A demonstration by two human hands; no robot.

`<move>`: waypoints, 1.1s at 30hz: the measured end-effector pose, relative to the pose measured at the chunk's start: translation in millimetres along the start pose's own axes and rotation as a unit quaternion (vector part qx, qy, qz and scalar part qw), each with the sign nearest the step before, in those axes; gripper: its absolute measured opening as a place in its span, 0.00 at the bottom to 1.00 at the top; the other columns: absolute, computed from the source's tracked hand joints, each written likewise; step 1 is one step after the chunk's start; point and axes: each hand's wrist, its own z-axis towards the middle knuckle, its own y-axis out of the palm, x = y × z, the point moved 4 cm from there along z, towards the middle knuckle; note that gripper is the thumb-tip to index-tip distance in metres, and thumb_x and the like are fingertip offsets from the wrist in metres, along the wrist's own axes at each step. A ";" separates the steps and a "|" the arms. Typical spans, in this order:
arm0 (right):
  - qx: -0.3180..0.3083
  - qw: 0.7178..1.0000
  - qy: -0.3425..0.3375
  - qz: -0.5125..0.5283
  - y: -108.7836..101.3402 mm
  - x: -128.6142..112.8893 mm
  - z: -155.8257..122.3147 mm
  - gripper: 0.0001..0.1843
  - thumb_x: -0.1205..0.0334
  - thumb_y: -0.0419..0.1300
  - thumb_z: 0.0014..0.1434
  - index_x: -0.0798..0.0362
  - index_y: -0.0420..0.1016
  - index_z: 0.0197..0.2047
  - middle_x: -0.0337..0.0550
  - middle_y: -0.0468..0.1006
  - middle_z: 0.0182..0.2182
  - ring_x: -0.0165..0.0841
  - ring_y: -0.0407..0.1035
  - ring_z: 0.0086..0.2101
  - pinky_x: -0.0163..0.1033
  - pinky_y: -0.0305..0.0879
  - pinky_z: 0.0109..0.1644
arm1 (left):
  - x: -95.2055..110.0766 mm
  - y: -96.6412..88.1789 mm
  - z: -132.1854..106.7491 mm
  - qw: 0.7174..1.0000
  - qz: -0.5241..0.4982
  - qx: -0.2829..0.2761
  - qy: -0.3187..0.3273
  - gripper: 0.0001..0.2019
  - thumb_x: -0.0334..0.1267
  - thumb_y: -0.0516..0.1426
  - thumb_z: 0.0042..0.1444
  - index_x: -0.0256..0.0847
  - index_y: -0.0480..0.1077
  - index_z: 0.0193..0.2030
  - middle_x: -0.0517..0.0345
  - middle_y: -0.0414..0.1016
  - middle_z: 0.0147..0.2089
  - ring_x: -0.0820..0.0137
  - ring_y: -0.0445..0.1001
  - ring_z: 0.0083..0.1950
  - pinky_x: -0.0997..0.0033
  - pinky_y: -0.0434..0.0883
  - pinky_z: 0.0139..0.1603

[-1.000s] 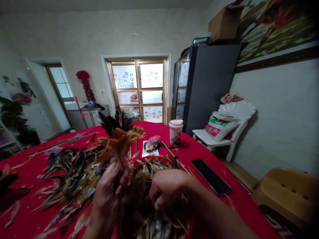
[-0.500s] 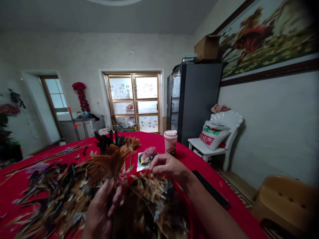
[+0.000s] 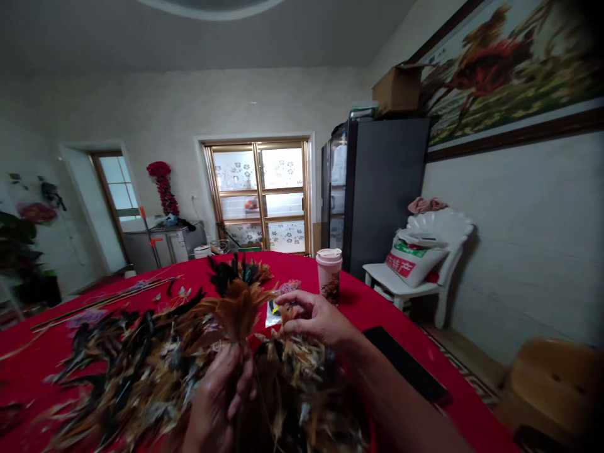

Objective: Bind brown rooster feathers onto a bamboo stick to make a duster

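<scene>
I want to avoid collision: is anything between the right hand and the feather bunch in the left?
Nothing visible stands between the right hand and the feather bunch; loose feathers lie below that hand.

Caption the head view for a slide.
Left hand grips a tuft of orange-brown feathers; right hand hangs above a red feather-filled tub.

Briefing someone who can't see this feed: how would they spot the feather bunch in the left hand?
On the red-covered table, find the left hand, beside the red container full of feathers. The feather bunch rises from its grip, fanning out at the top. It is orange-brown, unlike the black feathers just behind it.
</scene>
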 end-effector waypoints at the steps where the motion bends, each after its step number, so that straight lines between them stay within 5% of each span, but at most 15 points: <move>1: 0.003 1.000 -0.011 0.003 4.6 -2.2 -2.0 0.23 0.62 0.69 0.42 0.56 0.73 0.44 0.33 0.71 0.24 0.23 0.64 0.24 0.29 0.59 0.30 | -2.7 3.6 -1.3 1.000 0.000 -0.015 -0.008 0.17 0.47 0.66 0.38 0.38 0.70 0.29 0.67 0.65 0.16 0.82 0.57 0.15 0.84 0.59 0.16; 8: 0.032 0.996 -0.085 -0.011 29.3 -13.3 -12.6 0.11 0.63 0.66 0.46 0.56 0.76 0.36 0.41 0.76 0.32 0.29 0.69 0.33 0.34 0.65 0.38 | -15.4 18.3 -6.1 0.995 0.015 -0.095 0.019 0.13 0.46 0.60 0.47 0.38 0.68 0.25 0.66 0.61 0.12 0.82 0.50 0.13 0.82 0.51 0.14; 11: 0.033 0.995 -0.085 -0.031 34.7 -13.2 -13.3 0.10 0.65 0.65 0.47 0.55 0.76 0.35 0.40 0.77 0.31 0.29 0.69 0.32 0.33 0.65 0.37 | -17.4 17.3 -4.5 0.994 0.019 -0.101 0.022 0.13 0.45 0.62 0.46 0.37 0.68 0.25 0.63 0.65 0.15 0.80 0.55 0.14 0.81 0.46 0.14; 15: 0.044 0.991 -0.085 -0.093 37.9 -14.2 -13.1 0.08 0.68 0.62 0.48 0.55 0.77 0.35 0.39 0.77 0.30 0.30 0.70 0.32 0.33 0.66 0.38 | -16.8 18.6 -5.0 0.992 0.014 -0.123 0.016 0.11 0.43 0.59 0.49 0.36 0.69 0.26 0.64 0.66 0.14 0.83 0.47 0.12 0.80 0.42 0.14; 23: 0.063 0.968 -0.145 -0.197 39.1 -12.3 -14.0 0.09 0.70 0.61 0.50 0.54 0.77 0.36 0.40 0.78 0.32 0.30 0.71 0.34 0.33 0.65 0.39 | -14.7 19.1 -10.1 0.993 -0.014 -0.116 0.004 0.12 0.41 0.59 0.49 0.35 0.69 0.22 0.67 0.58 0.11 0.83 0.48 0.13 0.82 0.48 0.15; 33: 0.025 0.929 -0.273 -0.249 40.0 -15.1 -15.0 0.08 0.62 0.57 0.58 0.53 0.76 0.38 0.42 0.78 0.26 0.31 0.68 0.29 0.39 0.62 0.42 | -15.7 12.1 -6.7 0.991 -0.036 -0.117 -0.051 0.08 0.39 0.60 0.47 0.35 0.72 0.26 0.58 0.70 0.18 0.80 0.60 0.16 0.81 0.62 0.18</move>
